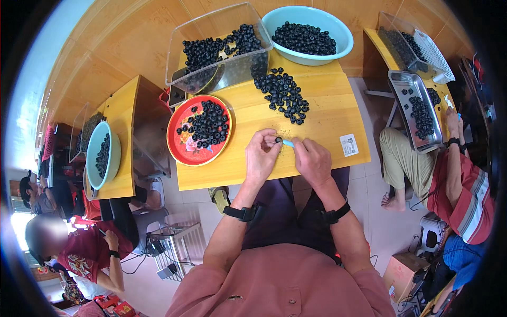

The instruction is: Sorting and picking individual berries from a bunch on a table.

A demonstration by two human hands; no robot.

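Above the near part of the yellow table my left hand [261, 154] is closed, pinching a round black bead [278, 140] between thumb and fingers. My right hand [315, 161] is closed on a slim tool with a light blue end [288, 143]. The tool points at the bead, and its tip is too small to make out. Dark specks lie on the wood around both hands. Just beyond them is a loose pile of black beads [282, 95]. A red plate [177, 147] with a floral pattern, to the left, carries more of these beads.
At the table's far side stand a clear plastic bin [211, 71] and a light blue basin [346, 39], both holding black beads. A white label [348, 145] is near the right edge. Other people sit at yellow tables on both sides; a metal tray [433, 140] is at right.
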